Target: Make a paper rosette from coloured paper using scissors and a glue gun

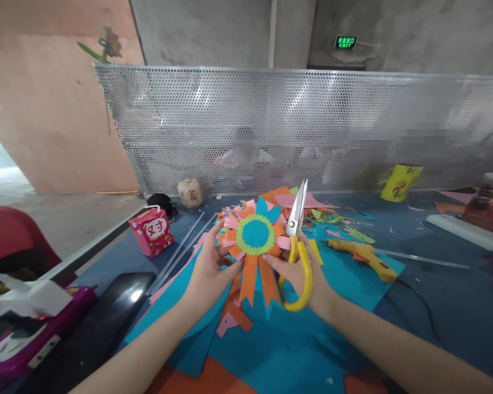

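A rosette (255, 232) faces me, held up between both hands. It has a blue centre, a green zigzag ring, pink and orange loops, blue leaf-like points at the top and orange tails below. My left hand (212, 260) pinches its left edge, thumb in front. My right hand (308, 268) grips its lower right edge with the thumb on the front. Yellow-handled scissors (301, 257) also hang in my right hand, blades pointing up and nearly closed. Beneath are blue sheets (279, 350) with orange and pink scraps (235, 320).
A yellow glue gun (363, 256) with a cord lies at the right, near clear glue sticks (423, 259). At left are a pink drink box (151, 232), a black phone (121, 298) and a purple power strip (45, 328). A perforated metal screen (271, 109) borders the table's back.
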The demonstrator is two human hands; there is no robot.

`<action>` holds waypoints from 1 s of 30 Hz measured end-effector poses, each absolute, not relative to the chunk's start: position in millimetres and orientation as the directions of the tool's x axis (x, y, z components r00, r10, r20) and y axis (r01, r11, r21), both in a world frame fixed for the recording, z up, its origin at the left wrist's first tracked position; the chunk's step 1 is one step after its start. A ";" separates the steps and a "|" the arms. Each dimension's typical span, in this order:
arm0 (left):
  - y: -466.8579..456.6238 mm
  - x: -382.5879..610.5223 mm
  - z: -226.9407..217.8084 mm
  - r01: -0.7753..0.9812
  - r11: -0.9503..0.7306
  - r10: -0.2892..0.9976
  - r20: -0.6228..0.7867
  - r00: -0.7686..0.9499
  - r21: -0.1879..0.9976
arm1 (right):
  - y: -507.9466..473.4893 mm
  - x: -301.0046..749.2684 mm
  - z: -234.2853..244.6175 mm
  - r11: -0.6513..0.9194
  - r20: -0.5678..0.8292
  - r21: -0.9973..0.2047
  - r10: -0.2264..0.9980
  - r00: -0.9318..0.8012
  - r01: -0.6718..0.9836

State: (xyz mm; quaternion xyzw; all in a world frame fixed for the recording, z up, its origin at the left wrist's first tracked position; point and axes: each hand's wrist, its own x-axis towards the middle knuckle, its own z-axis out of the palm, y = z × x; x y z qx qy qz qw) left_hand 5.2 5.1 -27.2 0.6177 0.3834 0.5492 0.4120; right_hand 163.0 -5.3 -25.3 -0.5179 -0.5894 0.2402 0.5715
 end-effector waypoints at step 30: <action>29.8 -10.8 -24.1 -0.105 -0.282 0.959 0.282 -0.022 0.954 | 15.4 184.5 -50.9 0.349 0.348 -0.934 0.937 0.029 -0.074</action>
